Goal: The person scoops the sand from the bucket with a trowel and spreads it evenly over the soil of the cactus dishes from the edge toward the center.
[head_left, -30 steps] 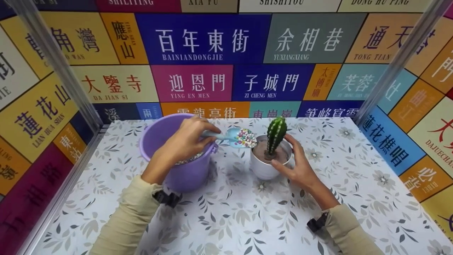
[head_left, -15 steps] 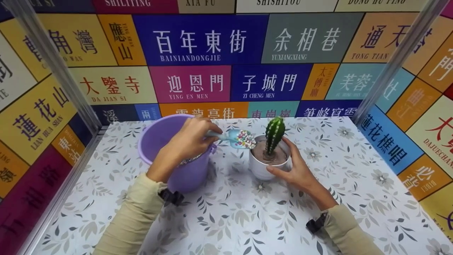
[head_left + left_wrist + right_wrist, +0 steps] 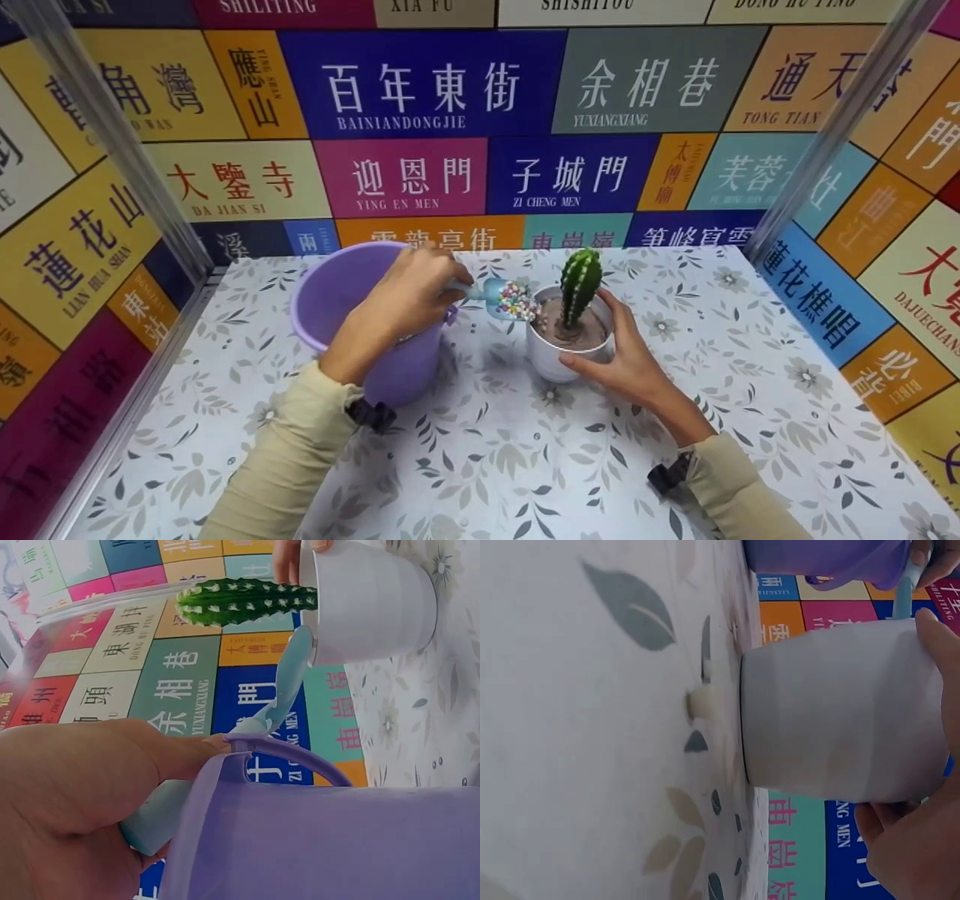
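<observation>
My left hand (image 3: 416,289) grips the handle of a light blue toy shovel (image 3: 493,291) above the rim of a purple bucket (image 3: 405,375). Small multicoloured pebbles (image 3: 516,301) fill its blade, which tips over the left rim of a white pot (image 3: 553,363). Brown soil (image 3: 562,335) fills the pot, and a green cactus (image 3: 581,281) stands upright in it. With thumb and fingers, my right hand (image 3: 630,364) holds the pot from the right. In the left wrist view, the blade (image 3: 292,671) meets the pot's rim; the bucket's contents are mostly hidden by my left hand and forearm.
A floral cloth (image 3: 480,465) covers the table. Colourful panels with printed characters (image 3: 420,176) stand behind and at both sides, with clear upright posts (image 3: 814,142) at the corners. The bucket's purple handle (image 3: 292,754) hangs on the side facing the pot.
The shovel's blade has tilted downward at the pot's rim, and pebbles have slid to its tip and over the pot's edge. The right hand still holds the pot in place.
</observation>
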{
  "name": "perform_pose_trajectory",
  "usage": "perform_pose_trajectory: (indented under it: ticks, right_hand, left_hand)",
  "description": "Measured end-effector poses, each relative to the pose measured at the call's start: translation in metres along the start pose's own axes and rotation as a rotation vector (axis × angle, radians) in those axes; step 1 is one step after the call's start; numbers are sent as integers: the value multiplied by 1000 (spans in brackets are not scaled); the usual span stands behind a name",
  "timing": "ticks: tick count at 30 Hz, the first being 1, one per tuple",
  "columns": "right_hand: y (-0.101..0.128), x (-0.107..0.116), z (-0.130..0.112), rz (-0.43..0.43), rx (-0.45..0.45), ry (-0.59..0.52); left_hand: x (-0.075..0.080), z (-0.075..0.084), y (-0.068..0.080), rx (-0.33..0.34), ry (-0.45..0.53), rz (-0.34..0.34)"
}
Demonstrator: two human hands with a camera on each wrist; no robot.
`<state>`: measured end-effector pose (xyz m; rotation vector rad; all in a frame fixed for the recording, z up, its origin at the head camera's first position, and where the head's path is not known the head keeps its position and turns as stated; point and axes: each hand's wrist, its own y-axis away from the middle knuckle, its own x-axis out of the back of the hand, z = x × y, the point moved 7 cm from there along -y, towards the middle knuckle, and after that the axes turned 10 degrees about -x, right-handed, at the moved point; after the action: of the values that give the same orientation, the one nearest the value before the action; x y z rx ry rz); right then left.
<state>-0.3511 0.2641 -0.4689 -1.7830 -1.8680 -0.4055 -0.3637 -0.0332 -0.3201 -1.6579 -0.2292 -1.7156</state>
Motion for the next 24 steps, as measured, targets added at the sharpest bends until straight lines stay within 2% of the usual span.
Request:
perform_pose_trajectory:
  ticks: [5, 12, 20, 24]
  right_hand:
    - [1, -1, -2, -35, 9, -2]
    - [4, -3, -6, 28, -14, 48]
    - [6, -3, -12, -9, 22, 4]
    - [6, -3, -14, 33, 30, 39]
  left_hand:
    - [0, 3, -1, -6, -13, -7]
    - [3, 8, 0, -3, -47, -5]
    - [1, 10, -2, 13, -81, -15]
    - [1, 12, -2, 18, -98, -18]
